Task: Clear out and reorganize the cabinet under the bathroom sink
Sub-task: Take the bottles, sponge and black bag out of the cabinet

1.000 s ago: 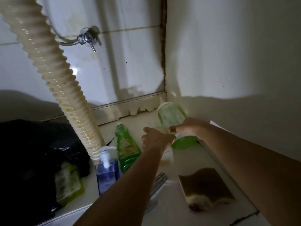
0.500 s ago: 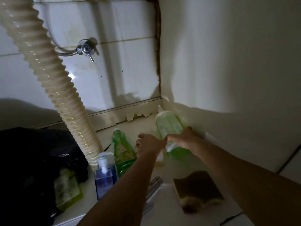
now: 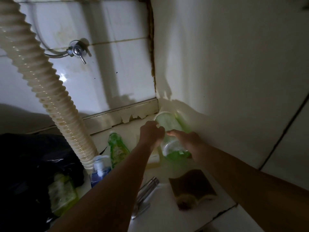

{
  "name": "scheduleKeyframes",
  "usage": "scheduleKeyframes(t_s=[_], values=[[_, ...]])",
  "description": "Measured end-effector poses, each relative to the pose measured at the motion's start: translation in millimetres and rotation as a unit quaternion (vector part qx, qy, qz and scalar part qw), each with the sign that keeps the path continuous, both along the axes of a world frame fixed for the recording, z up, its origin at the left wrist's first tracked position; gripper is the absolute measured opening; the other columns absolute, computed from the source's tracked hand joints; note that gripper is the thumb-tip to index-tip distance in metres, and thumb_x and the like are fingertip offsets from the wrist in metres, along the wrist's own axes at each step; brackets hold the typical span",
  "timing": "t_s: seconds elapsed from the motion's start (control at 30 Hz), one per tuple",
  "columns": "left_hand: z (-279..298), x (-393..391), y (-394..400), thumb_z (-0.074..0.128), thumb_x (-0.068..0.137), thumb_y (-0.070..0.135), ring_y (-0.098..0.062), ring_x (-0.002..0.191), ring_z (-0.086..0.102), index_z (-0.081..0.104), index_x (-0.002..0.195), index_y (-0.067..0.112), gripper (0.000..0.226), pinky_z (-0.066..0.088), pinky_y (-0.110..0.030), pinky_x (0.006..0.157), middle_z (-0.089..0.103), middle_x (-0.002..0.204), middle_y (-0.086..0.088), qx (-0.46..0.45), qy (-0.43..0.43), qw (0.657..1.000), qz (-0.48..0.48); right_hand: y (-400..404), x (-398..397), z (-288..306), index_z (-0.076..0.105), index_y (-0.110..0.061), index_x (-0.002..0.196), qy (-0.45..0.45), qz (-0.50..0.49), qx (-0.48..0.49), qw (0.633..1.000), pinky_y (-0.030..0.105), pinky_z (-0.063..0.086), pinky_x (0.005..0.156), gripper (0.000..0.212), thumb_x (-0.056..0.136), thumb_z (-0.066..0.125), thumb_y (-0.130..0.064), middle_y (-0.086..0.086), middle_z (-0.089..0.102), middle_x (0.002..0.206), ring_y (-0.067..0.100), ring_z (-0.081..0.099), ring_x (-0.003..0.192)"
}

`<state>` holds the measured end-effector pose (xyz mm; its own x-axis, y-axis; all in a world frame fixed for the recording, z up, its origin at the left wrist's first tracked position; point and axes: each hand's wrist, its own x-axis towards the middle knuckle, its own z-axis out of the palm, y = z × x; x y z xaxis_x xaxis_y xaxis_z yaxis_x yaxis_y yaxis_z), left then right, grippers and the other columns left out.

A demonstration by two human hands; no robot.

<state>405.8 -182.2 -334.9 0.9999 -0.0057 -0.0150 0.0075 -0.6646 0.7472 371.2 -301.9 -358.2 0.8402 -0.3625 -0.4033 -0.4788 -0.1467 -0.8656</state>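
A clear plastic bottle of green liquid [image 3: 168,131] leans in the back right corner of the cabinet floor, tilted toward the side wall. My right hand [image 3: 185,139] grips its middle from the right. My left hand [image 3: 151,133] is at its left side with curled fingers; whether it grips the bottle or only touches it is unclear. A green dish-soap bottle [image 3: 117,148] stands just left of my left forearm. In front of that sits a blue pump soap dispenser [image 3: 100,171].
A ribbed cream drain hose [image 3: 41,84] runs down from the top left to the floor. A black bag [image 3: 25,164] with a green pack [image 3: 61,193] fills the left. A sponge [image 3: 192,188] and a metal tube [image 3: 145,190] lie in front. A wall valve [image 3: 76,51] is above.
Both hands have pushed the green-liquid bottle farther back and right, closer to the corner and side wall. The view has shifted slightly downward and left.
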Motion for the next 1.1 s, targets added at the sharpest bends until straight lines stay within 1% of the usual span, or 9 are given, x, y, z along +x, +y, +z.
scheduleKeyframes(t_s=[0.13,0.23,0.37,0.47,0.53,0.6,0.77,0.83,1.1], values=[[21.7,-12.7,1.6,0.067,0.086,0.037,-0.029,0.090,0.068,0.063,0.106,0.000,0.043,0.059,-0.039,0.076,0.069,0.105,-0.017,-0.184,0.102,0.977,0.026,-1.1,-36.1,19.8,0.053,-0.005,0.121,-0.047,-0.012,0.022,0.999,0.028,0.048,0.062,0.084,0.060,0.076,-0.057,0.013,0.062,0.111,0.027,0.063,0.092],[46.6,-41.5,7.7,0.073,0.079,0.043,-0.032,0.094,0.067,0.057,0.116,0.001,0.057,0.057,-0.037,0.066,0.066,0.109,-0.018,-0.279,0.198,0.940,-0.005,-3.2,-77.8,42.8,0.056,-0.009,0.115,-0.095,-0.006,0.029,0.995,0.035,0.055,0.067,0.081,0.051,0.079,-0.053,0.010,0.065,0.104,0.027,0.066,0.087],[67.6,-91.5,18.2,0.080,0.065,0.052,-0.034,0.103,0.065,0.054,0.123,0.011,0.076,0.058,-0.043,0.065,0.063,0.121,-0.014,-0.358,0.281,0.889,-0.055,-10.4,-147.8,77.5,0.053,-0.015,0.111,-0.115,0.052,0.016,0.992,0.031,0.053,0.064,0.056,0.068,0.082,-0.034,0.002,0.066,0.094,0.020,0.067,0.081],[85.7,-146.5,23.8,0.086,0.047,0.051,-0.032,0.107,0.064,0.057,0.124,0.013,0.090,0.056,-0.049,0.079,0.065,0.121,-0.012,-0.411,0.291,0.862,-0.062,-11.4,-206.1,105.7,0.050,-0.015,0.115,-0.113,0.106,0.000,0.988,0.025,0.050,0.059,0.053,0.073,0.079,-0.028,0.000,0.068,0.092,0.014,0.067,0.078],[89.9,-191.0,25.6,0.091,0.029,0.051,-0.036,0.115,0.059,0.052,0.130,0.016,0.114,0.055,-0.053,0.082,0.058,0.132,-0.012,-0.434,0.297,0.850,-0.042,-12.5,-248.1,117.4,0.046,-0.015,0.119,-0.094,0.149,-0.029,0.984,0.029,0.054,0.069,0.058,0.074,0.079,-0.031,0.001,0.066,0.099,0.014,0.067,0.085],[95.3,-234.5,30.0,0.092,0.028,0.051,-0.038,0.122,0.053,0.048,0.134,0.018,0.119,0.055,-0.053,0.080,0.050,0.140,-0.012,-0.443,0.289,0.848,-0.032,-12.2,-287.3,133.0,0.046,-0.018,0.122,-0.078,0.210,-0.052,0.973,0.028,0.055,0.076,0.062,0.073,0.080,-0.035,-0.001,0.066,0.106,0.014,0.069,0.090],[102.9,-344.6,45.4,0.080,0.067,0.040,-0.036,0.113,0.058,0.058,0.117,0.021,0.058,0.046,-0.058,0.096,0.060,0.125,-0.011,-0.469,0.259,0.843,-0.058,-14.9,-371.8,165.6,0.046,-0.024,0.132,-0.027,0.295,-0.166,0.941,0.034,0.049,0.093,0.088,0.062,0.067,-0.074,0.000,0.058,0.127,0.015,0.062,0.107],[94.9,-380.3,51.9,0.078,0.071,0.038,-0.035,0.112,0.058,0.062,0.113,0.026,0.047,0.044,-0.061,0.095,0.062,0.123,-0.008,-0.455,0.235,0.857,-0.057,-14.1,-391.2,176.5,0.042,-0.021,0.136,-0.027,0.281,-0.200,0.938,0.038,0.045,0.099,0.086,0.070,0.062,-0.070,0.003,0.051,0.135,0.018,0.055,0.115],[34.5,-457.5,54.3,0.087,0.046,0.048,-0.030,0.115,0.056,0.056,0.123,0.032,0.084,0.047,-0.059,0.092,0.060,0.127,-0.001,-0.398,0.242,0.884,-0.031,19.8,-416.7,178.5,0.034,-0.019,0.144,-0.005,0.385,-0.291,0.876,0.028,0.034,0.104,0.068,0.088,0.058,-0.049,0.004,0.034,0.151,0.023,0.039,0.134]])
